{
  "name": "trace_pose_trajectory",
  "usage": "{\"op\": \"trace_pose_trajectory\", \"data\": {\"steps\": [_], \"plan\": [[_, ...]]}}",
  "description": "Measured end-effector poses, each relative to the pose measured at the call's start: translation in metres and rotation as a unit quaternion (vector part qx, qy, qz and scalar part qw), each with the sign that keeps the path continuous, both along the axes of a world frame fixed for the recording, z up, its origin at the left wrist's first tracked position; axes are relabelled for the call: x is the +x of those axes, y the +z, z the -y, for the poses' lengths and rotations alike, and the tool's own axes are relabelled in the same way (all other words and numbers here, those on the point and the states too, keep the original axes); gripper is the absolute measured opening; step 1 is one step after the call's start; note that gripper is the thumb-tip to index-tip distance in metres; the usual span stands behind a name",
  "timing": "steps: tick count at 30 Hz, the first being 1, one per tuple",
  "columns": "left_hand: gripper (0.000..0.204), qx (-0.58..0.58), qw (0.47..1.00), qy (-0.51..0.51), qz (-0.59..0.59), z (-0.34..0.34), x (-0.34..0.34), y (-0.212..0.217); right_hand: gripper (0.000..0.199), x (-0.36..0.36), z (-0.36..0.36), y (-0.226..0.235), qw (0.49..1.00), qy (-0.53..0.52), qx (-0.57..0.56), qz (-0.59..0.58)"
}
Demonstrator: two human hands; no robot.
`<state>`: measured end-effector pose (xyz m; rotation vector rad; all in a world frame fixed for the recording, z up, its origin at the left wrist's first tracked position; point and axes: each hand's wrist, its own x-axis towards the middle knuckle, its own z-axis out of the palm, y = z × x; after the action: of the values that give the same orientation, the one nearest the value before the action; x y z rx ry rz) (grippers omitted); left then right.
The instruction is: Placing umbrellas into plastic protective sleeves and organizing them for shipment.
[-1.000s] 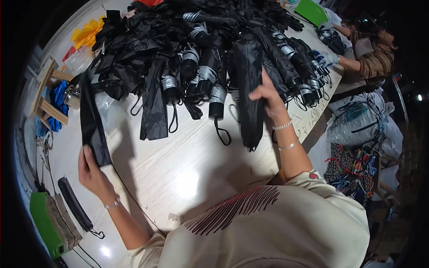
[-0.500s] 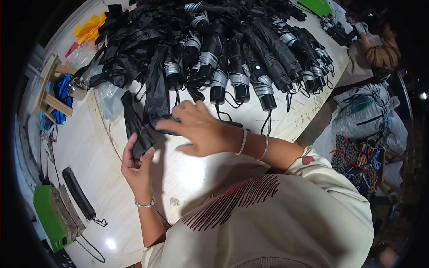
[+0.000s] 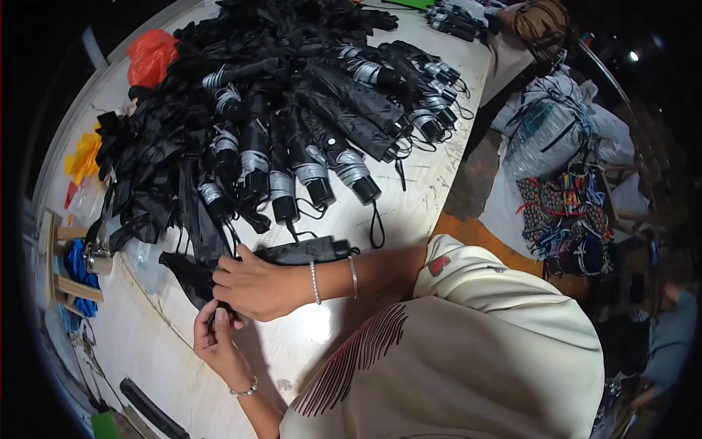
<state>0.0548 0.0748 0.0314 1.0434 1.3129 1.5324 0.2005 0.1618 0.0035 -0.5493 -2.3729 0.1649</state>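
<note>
White table — black umbrellas

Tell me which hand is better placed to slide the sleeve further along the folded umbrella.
Left, probably. The left hand already pinches the black sleeve's open end, while the right hand lies over the folded umbrella, steadying it on the table.

This looks like a small workshop or packing room for umbrellas. A long pale bench is heaped with dozens of folded black umbrellas and loose black sleeves, with another person working at its far end. Bulging sacks and patterned bags sit on the floor beside it.
</note>
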Motion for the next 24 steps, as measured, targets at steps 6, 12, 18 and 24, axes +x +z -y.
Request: {"op": "trace_pose_trajectory", "data": {"steps": [6, 12, 18, 24], "plan": [[0.015, -0.003, 0.998, 0.006, 0.059, 0.001, -0.002, -0.002, 0.015, 0.008, 0.005, 0.011, 0.994, 0.035, -0.105, -0.027], [0.016, -0.008, 0.999, -0.049, -0.009, 0.002, -0.025, -0.013, 0.012, 0.005, 0.001, 0.008, 0.992, 0.067, -0.109, 0.020], [0.023, -0.001, 0.992, 0.028, -0.122, 0.000, -0.006, 0.004, 0.010, 0.010, -0.010, 0.018, 0.989, 0.012, -0.148, -0.021], [0.037, 0.012, 0.957, 0.063, -0.282, 0.007, -0.009, -0.012, 0.009, 0.006, 0.003, 0.022, 0.965, 0.030, -0.251, -0.068]]}}
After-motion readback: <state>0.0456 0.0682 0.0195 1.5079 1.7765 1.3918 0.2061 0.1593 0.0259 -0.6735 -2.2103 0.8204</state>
